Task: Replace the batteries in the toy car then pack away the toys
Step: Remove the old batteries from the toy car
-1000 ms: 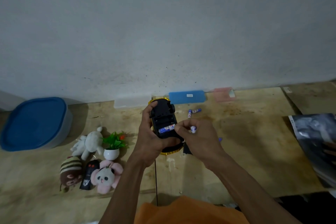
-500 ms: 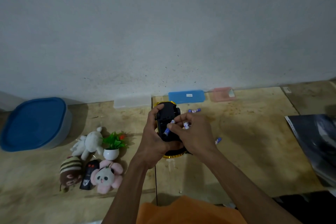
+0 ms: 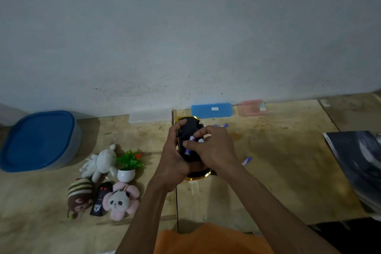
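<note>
My left hand [image 3: 172,158] grips the yellow toy car [image 3: 190,130], turned belly-up so its black underside faces me. My right hand [image 3: 214,151] rests over the underside with white-and-blue batteries [image 3: 195,140] pinched in its fingertips at the battery bay. One loose battery [image 3: 246,161] lies on the wooden floor to the right of my hands, and another battery pair [image 3: 221,125] lies just behind the car. Left of me are a white plush [image 3: 101,164], a striped brown plush [image 3: 79,197], a pink panda plush [image 3: 120,202], a black remote [image 3: 101,200] and a small potted plant [image 3: 128,165].
A blue-lidded container [image 3: 39,140] stands at the far left by the wall. A clear box [image 3: 150,116], a blue case [image 3: 211,110] and a pink case [image 3: 252,107] lie along the wall. A dark glossy sheet [image 3: 358,163] covers the floor at right.
The car has been tilted up and moved slightly away from me. My right hand has moved from the car's right side onto its underside, carrying batteries to the bay.
</note>
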